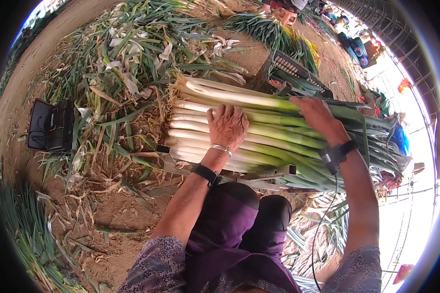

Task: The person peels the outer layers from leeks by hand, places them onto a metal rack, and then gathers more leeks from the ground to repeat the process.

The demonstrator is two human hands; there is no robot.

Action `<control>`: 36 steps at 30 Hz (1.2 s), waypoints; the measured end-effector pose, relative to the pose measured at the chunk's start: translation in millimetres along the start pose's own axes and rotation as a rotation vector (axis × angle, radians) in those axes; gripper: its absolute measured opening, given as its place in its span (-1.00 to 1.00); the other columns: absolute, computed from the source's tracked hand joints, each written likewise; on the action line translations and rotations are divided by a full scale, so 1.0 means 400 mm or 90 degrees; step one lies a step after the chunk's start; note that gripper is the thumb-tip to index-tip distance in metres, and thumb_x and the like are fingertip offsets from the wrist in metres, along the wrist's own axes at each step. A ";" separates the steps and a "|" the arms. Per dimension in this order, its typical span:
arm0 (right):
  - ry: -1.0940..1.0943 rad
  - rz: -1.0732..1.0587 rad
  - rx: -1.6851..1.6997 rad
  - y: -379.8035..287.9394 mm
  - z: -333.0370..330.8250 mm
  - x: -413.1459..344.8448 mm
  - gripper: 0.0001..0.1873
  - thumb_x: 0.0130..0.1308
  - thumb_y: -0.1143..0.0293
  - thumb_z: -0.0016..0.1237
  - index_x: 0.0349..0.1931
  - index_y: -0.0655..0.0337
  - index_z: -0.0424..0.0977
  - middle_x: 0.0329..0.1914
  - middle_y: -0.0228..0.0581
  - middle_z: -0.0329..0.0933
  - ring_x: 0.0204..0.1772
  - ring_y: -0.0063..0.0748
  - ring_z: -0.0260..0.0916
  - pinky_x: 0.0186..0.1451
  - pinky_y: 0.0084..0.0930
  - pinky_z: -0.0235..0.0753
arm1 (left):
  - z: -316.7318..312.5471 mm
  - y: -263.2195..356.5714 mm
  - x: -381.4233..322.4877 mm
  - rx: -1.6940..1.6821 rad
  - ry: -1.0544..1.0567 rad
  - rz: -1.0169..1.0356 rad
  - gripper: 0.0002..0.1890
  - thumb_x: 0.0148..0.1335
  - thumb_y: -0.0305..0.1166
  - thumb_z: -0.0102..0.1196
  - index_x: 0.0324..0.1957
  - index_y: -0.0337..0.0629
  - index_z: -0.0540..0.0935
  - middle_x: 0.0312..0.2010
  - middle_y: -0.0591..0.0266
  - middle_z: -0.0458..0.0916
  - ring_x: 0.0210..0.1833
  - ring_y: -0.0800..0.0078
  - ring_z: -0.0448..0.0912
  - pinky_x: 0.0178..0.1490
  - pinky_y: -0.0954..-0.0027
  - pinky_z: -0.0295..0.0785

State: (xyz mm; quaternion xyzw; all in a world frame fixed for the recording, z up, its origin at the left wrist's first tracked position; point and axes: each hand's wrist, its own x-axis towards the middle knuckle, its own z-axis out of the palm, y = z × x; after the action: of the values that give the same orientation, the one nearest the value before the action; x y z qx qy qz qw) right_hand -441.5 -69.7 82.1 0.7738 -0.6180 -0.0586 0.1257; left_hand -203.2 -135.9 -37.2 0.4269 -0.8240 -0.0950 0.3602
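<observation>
A thick layer of Welsh onions lies side by side across a metal frame in front of my knees. Their white root ends point left and the green leaves run right. My left hand rests palm down on the white stalks, thumb apart from the fingers, lifting nothing. Along the far side, my right hand has its fingers about the uppermost onion stalk, where white turns to green. Part of its grip is hidden by leaves.
Onion trimmings heap at the far left beside an open black case. A black plastic crate stands behind the frame. More onions lie at lower left. A cable hangs from my right wrist.
</observation>
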 end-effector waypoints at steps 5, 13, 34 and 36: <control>-0.005 -0.021 0.014 -0.039 0.003 0.048 -0.57 0.03 0.56 -0.12 -0.02 0.11 0.38 -0.39 -0.15 0.46 -0.31 -0.08 0.43 -0.26 -0.21 0.41 | 0.009 -0.003 -0.003 -0.010 0.025 0.006 -0.79 0.13 -0.24 -0.11 -0.26 -0.08 0.50 -0.24 0.23 0.45 -0.07 0.25 0.36 0.09 0.03 0.13; -0.100 -0.017 0.202 -0.053 0.017 0.055 -0.65 0.13 0.49 -0.17 -0.03 0.17 0.40 -0.29 -0.06 0.49 -0.16 -0.02 0.42 -0.11 -0.18 0.40 | 0.011 -0.007 -0.006 0.002 0.043 0.011 -0.79 0.12 -0.24 -0.09 -0.25 -0.04 0.49 -0.23 0.25 0.46 -0.07 0.25 0.37 0.08 0.08 0.14; -0.183 0.157 0.142 -0.072 0.060 0.046 -0.69 0.22 0.27 -0.25 -0.05 -0.11 0.47 -0.26 -0.19 0.45 -0.13 -0.17 0.40 -0.11 -0.26 0.28 | 0.001 -0.013 0.056 0.073 -0.224 -0.031 -0.63 0.20 -0.11 -0.17 0.03 0.08 0.43 0.10 0.28 0.36 0.12 0.24 0.33 0.10 -0.14 0.14; -0.156 0.154 0.135 -0.086 0.065 0.048 -0.69 0.22 0.27 -0.25 -0.06 -0.11 0.47 -0.27 -0.19 0.45 -0.13 -0.18 0.40 -0.12 -0.25 0.28 | 0.002 -0.016 0.053 0.081 -0.240 -0.013 -0.62 0.22 -0.12 -0.21 0.04 0.08 0.42 0.11 0.33 0.36 0.15 0.24 0.31 0.13 -0.19 0.11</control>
State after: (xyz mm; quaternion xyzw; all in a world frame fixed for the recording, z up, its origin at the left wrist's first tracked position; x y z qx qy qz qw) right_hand -410.9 -84.6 49.3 0.6901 -0.7197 -0.0713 -0.0265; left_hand -207.7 -156.4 -29.8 0.4317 -0.8769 -0.1245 0.1710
